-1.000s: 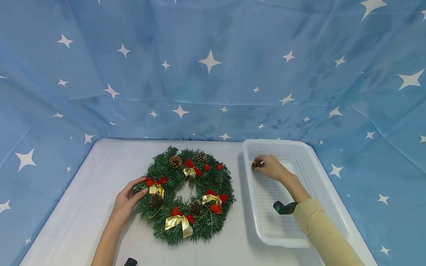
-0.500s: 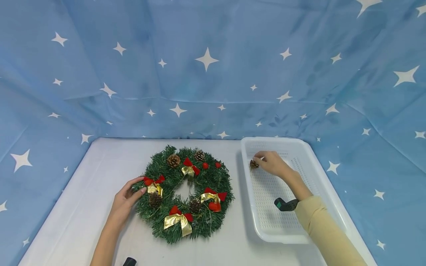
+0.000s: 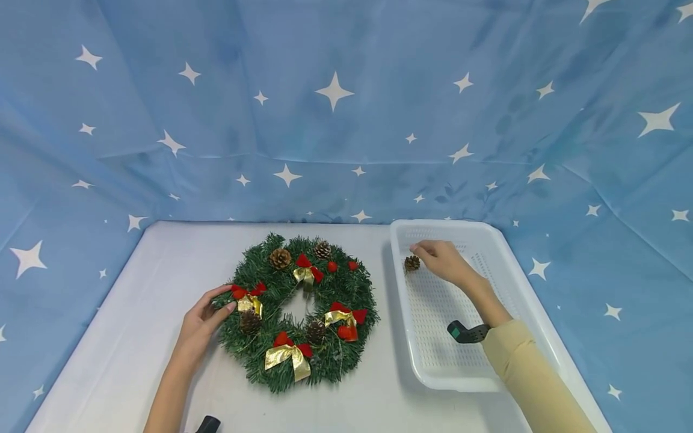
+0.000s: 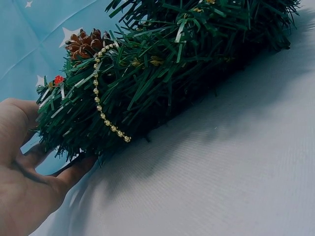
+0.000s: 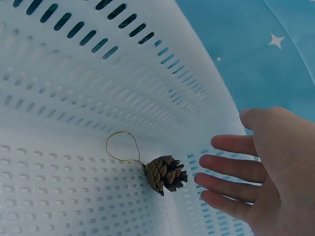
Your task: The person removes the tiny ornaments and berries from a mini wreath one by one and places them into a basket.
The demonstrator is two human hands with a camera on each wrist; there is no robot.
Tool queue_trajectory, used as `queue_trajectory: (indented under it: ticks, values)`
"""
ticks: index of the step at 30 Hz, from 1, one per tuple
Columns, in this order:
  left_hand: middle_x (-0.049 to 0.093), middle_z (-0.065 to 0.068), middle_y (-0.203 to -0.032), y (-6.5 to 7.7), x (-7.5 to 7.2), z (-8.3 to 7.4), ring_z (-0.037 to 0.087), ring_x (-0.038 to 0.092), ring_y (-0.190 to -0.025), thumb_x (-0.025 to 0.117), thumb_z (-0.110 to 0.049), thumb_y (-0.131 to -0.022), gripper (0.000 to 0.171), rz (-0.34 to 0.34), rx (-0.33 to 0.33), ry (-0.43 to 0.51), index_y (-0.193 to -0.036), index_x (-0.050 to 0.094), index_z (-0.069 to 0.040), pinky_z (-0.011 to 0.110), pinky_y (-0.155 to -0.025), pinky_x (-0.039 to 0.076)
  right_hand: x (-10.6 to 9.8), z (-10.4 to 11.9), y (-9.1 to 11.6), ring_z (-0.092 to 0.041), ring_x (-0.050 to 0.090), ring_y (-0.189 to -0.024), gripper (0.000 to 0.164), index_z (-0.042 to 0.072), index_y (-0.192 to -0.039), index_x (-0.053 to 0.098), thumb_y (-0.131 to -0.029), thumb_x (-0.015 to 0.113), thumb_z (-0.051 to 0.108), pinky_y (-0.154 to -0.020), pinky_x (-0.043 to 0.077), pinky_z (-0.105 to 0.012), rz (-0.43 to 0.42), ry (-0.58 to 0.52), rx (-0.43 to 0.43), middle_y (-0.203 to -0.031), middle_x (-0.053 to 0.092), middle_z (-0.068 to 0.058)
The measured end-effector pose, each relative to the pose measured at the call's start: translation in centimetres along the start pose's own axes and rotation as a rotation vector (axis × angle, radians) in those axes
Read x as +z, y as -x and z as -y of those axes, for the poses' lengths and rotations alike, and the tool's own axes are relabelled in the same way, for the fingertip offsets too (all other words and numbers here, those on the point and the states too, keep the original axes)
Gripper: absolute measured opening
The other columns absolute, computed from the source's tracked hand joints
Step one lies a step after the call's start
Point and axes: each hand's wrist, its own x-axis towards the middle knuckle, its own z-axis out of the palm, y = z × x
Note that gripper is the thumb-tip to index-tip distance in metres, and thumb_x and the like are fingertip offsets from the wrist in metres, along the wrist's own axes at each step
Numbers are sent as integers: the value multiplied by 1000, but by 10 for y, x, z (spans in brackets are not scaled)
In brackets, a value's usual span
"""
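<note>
A green Christmas wreath point(image 3: 352, 288) with red-and-gold bows, pine cones and red berries lies on the white table. My left hand point(image 3: 197, 328) holds its left edge between thumb and fingers; in the left wrist view a string of gold beads point(image 4: 98, 98) hangs over the wreath's side. Inside the white plastic basket point(image 3: 403, 313) on the right, a brown pine cone ornament point(image 5: 165, 174) with a gold loop point(image 5: 107, 145) rests against the left side. Just beside it is my right hand point(image 5: 280, 167), fingers straight and apart from the cone, holding nothing.
A blue curtain point(image 3: 335, 138) with white stars stands behind the table and at both sides. The basket's rim point(image 3: 446, 224) rises around my right hand. A dark wrist device point(image 3: 468, 332) juts from my right wrist over the basket.
My right hand has let go of the pine cone in the basket and drawn slightly up from it, its fingers now straight. The left hand stays at the wreath. The head view has shifted slightly.
</note>
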Motion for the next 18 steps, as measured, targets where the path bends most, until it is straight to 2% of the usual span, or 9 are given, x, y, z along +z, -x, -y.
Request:
queue_trajectory:
  ticks: [3, 5, 9, 18]
  values:
    - [22, 12, -171, 0, 0, -1, 46, 17, -156, 67, -33, -102, 59, 1, -5, -2, -154, 46, -14, 63, -123, 22, -1, 2, 2, -29, 63, -82, 41, -2, -126, 70, -111, 47, 29, -80, 51, -48, -23, -18, -4, -103, 73, -21]
    - [22, 11, -171, 0, 0, -1, 47, 17, -156, 67, -34, -102, 59, 1, -8, -3, -154, 46, -14, 63, -123, 21, -2, 4, 3, -33, 67, -88, 40, -1, -124, 71, -111, 48, 28, -83, 53, -50, -36, -33, 0, -108, 74, -20]
    - [22, 11, -171, 0, -1, -2, 46, 17, -156, 67, -34, -102, 60, 1, -11, -8, -154, 46, -14, 63, -123, 21, -4, 9, 5, -40, 68, -112, 40, 1, -126, 71, -111, 48, 30, -95, 54, -58, -46, -51, 17, -120, 73, -19]
    - [23, 11, -170, 1, 0, -3, 46, 18, -156, 67, -35, -102, 60, -3, -9, -19, -153, 46, -14, 64, -122, 22, -8, 20, 11, -41, 68, -114, 38, 0, -130, 69, -109, 53, 27, -97, 54, -58, -40, -76, 2, -124, 72, -19]
